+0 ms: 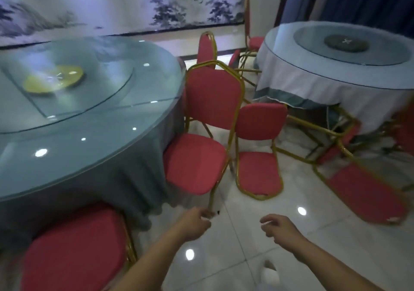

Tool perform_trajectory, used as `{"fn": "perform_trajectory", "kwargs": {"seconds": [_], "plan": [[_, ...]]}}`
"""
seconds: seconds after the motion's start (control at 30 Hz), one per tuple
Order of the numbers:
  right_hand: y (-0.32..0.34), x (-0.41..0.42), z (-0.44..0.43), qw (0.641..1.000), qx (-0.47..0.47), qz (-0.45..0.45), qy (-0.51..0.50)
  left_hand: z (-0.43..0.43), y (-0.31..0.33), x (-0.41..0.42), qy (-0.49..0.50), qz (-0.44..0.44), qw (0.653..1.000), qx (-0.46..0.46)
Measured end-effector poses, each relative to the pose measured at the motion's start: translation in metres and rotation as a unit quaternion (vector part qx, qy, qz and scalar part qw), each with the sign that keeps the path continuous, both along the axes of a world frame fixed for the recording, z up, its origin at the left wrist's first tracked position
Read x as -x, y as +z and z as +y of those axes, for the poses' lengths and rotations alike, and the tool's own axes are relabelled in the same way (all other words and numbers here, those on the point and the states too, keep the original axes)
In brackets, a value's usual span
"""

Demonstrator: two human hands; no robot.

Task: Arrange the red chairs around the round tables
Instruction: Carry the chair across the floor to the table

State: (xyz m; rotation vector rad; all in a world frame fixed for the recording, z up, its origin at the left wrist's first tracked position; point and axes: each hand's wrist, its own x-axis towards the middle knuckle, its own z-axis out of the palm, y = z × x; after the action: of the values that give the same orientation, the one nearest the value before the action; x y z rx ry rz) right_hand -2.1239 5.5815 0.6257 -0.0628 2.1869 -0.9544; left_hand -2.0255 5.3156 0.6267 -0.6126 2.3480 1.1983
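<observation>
Left hand: the left hand (195,224) is reaching out low in the near centre, fingers curling together right at the foot of a gold chair leg; whether they are actually pinching it, I cannot tell through the blur.
Right hand: the right hand (280,228) is hovering to the right of it over the tiles, fingers loosely apart and bent, gripping nothing.
Tilted chair: the tilted chair (201,134) is leaning over beside the near table, seat tucked against the tablecloth, backrest rising toward the far side.
Fallen chair: a fallen chair (259,151) is lying just right of it, backrest flat on the floor, the two frames touching.
Right-side chair: another toppled chair (367,192) is sprawling on the floor at the right, legs poking under the far table.
Near chair: a near chair (74,250) is sitting at the lower left, pushed against the near table.
Far chairs: a far chair (206,48) is standing in the gap between the tables.
Near table: the near table (125,138), glass-topped with a turntable, is filling the left.
Far table: the far table (313,75), white-clothed, is sitting at the far right.
Floor: the tiled floor (246,257) is shining with lamp reflections.
</observation>
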Motion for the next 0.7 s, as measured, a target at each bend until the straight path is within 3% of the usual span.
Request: {"fn": "perform_trajectory", "kwargs": {"seconds": [0.3,0.47,0.7], "plan": [[-0.021,0.137,0.1,0.997,0.025,-0.02,-0.076,0.083,-0.016,0.139,0.004,-0.068,0.996,-0.054],[-0.032,0.211,0.14,0.996,0.017,-0.041,-0.082,0.114,-0.031,0.199,0.068,-0.057,0.994,-0.063],[-0.043,0.302,0.15,0.993,0.015,-0.057,-0.106,0.109,-0.048,0.282,0.089,-0.079,0.99,-0.077]]}}
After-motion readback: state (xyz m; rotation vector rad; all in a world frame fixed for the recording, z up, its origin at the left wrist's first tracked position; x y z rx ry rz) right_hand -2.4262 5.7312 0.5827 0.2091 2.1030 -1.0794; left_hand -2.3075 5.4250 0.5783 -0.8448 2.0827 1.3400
